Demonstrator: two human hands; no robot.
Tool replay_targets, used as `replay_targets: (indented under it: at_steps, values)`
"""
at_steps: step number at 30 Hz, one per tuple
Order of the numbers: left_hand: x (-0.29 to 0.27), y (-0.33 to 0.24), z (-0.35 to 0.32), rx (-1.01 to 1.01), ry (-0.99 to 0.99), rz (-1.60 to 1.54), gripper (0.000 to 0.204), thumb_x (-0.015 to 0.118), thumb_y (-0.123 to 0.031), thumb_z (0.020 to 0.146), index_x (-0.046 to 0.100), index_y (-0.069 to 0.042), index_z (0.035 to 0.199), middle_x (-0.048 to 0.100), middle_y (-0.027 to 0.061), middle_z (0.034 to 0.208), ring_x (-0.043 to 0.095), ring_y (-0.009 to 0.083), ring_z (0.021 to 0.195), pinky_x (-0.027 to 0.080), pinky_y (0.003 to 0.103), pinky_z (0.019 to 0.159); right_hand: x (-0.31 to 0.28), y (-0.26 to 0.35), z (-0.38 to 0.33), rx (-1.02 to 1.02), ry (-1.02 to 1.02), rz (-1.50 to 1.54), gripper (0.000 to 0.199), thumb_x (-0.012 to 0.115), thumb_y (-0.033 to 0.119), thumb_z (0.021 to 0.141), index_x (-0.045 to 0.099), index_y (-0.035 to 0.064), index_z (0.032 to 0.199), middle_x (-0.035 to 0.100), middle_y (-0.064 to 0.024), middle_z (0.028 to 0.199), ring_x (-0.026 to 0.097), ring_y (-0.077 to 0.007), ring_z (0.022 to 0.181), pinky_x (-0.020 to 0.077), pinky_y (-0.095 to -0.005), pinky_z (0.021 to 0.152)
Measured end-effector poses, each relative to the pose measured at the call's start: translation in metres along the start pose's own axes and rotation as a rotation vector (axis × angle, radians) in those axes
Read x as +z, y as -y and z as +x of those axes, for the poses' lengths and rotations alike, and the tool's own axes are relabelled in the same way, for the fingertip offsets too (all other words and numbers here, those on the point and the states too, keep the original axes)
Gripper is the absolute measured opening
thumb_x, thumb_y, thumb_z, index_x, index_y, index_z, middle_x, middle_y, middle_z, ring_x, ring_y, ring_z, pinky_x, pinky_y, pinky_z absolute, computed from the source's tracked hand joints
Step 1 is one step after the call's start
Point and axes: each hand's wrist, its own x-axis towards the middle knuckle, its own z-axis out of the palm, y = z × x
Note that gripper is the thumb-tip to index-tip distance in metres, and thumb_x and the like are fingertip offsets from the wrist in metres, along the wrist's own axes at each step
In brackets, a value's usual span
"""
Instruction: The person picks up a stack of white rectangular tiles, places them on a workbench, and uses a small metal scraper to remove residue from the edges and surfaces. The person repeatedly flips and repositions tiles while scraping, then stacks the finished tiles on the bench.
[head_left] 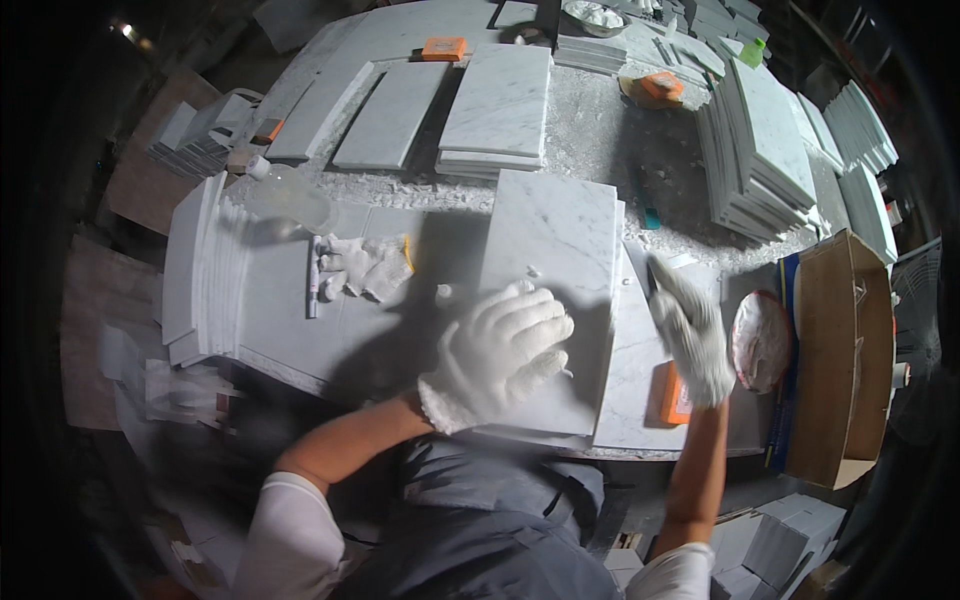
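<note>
Two gloved hands: left [500, 350] flat on upright-lying marble tile [550, 270], right [692, 335] gripping a blade [655, 280].

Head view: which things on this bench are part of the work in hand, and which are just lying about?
In hand:
- white-gloved left hand pressing on the white veined marble tile
- white-gloved right hand gripping a thin dark tool, kind unclear

Lying about:
- spare white cotton glove
- tall stack of marble tiles
- brown cardboard box

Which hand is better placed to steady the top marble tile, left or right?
Left. The left hand already lies flat on the top marble tile. The right hand is off its right edge, gripping what looks like a thin dark tool, above the orange block.
</note>
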Motion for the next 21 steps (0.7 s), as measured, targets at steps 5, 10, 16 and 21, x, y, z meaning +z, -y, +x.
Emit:
replay_targets:
  at_steps: [5, 10, 16, 21]
  values:
    - [0.024, 0.041, 0.057, 0.043, 0.008, 0.473, 0.057, 0.053, -0.050, 0.100, 0.062, -0.010, 0.138, 0.052, 0.0155, 0.150, 0.042, 0.0285, 0.144, 0.033, 0.051, 0.119, 0.023, -0.012, -0.094, 0.306, -0.126, 0.313, 0.077, 0.067, 0.045, 0.094, 0.044, 0.0006, 0.153, 0.055, 0.0032, 0.079, 0.046, -0.0034, 0.060, 0.0378, -0.0205, 0.051]
    - [0.030, 0.017, 0.060, -0.038, 0.593, 0.609, 0.064, 0.040, -0.056, 0.104, 0.034, -0.017, 0.155, 0.029, 0.0086, 0.165, 0.025, 0.0297, 0.154, 0.014, 0.050, 0.127, 0.024, -0.037, -0.150, 0.326, -0.234, 0.441, 0.068, 0.074, 0.051, 0.092, 0.059, -0.0027, 0.132, 0.050, 0.0020, 0.073, 0.046, -0.0074, 0.057, 0.0369, -0.0216, 0.048]
    - [0.016, -0.031, 0.008, 0.178, 0.819, 0.093, 0.051, 0.045, -0.055, 0.104, 0.060, -0.022, 0.140, 0.055, 0.0157, 0.147, 0.038, 0.0404, 0.146, 0.021, 0.050, 0.124, 0.027, -0.058, -0.165, 0.211, -0.328, 0.487, 0.043, 0.068, 0.046, 0.098, 0.061, 0.0046, 0.108, 0.054, -0.0017, 0.093, 0.052, -0.0120, 0.079, 0.0444, -0.0267, 0.067]
    - [0.044, 0.058, 0.069, -0.022, 0.298, 0.609, 0.065, 0.032, -0.057, 0.104, 0.044, -0.015, 0.153, 0.039, 0.0146, 0.160, 0.028, 0.0329, 0.151, 0.015, 0.050, 0.126, 0.036, -0.051, -0.150, 0.258, -0.369, 0.542, 0.042, 0.065, 0.040, 0.101, 0.062, 0.0031, 0.120, 0.059, -0.0030, 0.091, 0.056, -0.0115, 0.078, 0.0467, -0.0266, 0.064]
